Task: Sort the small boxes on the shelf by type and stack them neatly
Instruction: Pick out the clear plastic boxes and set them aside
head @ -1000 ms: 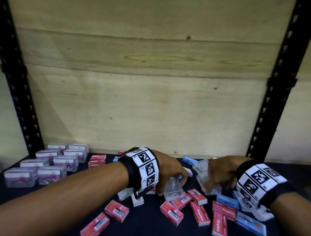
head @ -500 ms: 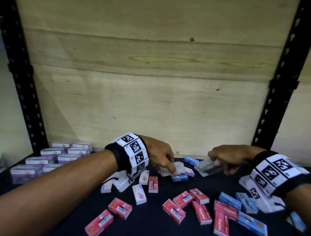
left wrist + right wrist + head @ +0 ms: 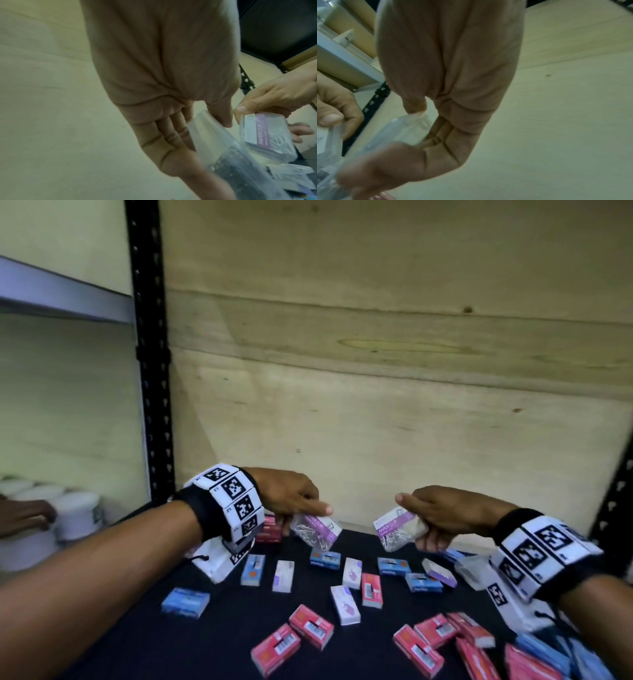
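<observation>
My left hand [image 3: 301, 508] holds a clear paper-clip box [image 3: 317, 530] with a purple label, raised above the dark shelf [image 3: 219, 642]. My right hand [image 3: 435, 518] grips a second clear paper-clip box [image 3: 399, 529] at the same height, a short gap apart from the first. In the left wrist view my left hand [image 3: 202, 135] has its thumb on top of its clear box [image 3: 228, 152] and fingers beneath; the other box [image 3: 267, 136] shows at right. In the right wrist view my right hand [image 3: 412, 136] pinches its clear box [image 3: 388, 136] between thumb and fingers.
Several red boxes [image 3: 311, 626], blue boxes [image 3: 186, 602] and white-purple boxes [image 3: 345, 604] lie scattered on the shelf below my hands. A plywood back wall [image 3: 376, 405] and black uprights [image 3: 150, 354] close the bay. Another person's hand [image 3: 24, 517] touches white jars [image 3: 77, 513] at far left.
Both hands have risen off the shelf, each with a clear paper-clip box. The view has swung left and down, so the purple stacks at left are out of sight.
</observation>
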Demonstrator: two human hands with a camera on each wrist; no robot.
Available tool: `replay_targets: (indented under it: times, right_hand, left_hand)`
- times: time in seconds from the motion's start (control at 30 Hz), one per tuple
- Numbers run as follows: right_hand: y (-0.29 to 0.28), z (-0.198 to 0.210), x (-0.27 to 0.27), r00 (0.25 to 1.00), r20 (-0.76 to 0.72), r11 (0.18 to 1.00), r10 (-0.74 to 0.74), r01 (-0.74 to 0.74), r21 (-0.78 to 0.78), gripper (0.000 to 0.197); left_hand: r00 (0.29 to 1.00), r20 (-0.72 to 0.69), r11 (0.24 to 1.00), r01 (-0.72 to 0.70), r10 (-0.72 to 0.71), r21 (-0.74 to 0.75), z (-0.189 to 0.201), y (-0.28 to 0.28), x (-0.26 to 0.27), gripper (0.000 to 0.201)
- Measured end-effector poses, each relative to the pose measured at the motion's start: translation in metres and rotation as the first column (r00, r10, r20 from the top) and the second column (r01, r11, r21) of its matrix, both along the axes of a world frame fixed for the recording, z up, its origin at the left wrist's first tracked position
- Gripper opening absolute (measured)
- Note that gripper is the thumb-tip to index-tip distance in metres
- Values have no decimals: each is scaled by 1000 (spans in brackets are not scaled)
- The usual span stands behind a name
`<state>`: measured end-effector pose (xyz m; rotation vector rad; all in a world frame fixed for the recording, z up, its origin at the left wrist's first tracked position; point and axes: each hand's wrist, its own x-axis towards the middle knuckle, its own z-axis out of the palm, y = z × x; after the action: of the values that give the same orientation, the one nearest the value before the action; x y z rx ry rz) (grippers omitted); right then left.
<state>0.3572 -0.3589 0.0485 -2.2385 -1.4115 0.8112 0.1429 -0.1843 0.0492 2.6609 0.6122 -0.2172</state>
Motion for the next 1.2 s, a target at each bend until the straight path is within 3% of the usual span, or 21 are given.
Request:
replay_targets:
  times: [0.23, 0.4, 0.53, 0.67, 0.93, 1.2]
  right_hand:
    - [61, -2, -61, 977, -37, 977, 211, -209, 42, 41]
    - [94, -6, -101, 939, 38, 937, 341, -342, 68, 36]
    - [115, -12, -126, 881, 182, 891, 436, -452, 53, 39]
    - [128, -19, -153, 835, 213, 846, 508, -530, 61, 41]
    - [151, -44, -187, 784, 264, 823, 562, -561, -86, 40]
    - [164, -59, -203, 818, 211, 844, 535, -525, -107, 36]
  left_hand:
    - [986, 66, 971, -136, 151, -194, 6, 35, -80, 49]
    - [982, 72, 977, -166, 176, -133, 4, 50, -131, 41]
    - [977, 103, 983, -184, 185, -21, -4, 61, -164, 39]
    - [965, 89, 968, -242, 248, -70, -15, 70, -191, 35]
    - [922, -14, 918, -388, 388, -79, -38, 87, -220, 34]
    - [900, -48, 888, -436, 434, -147, -50, 94, -228, 21]
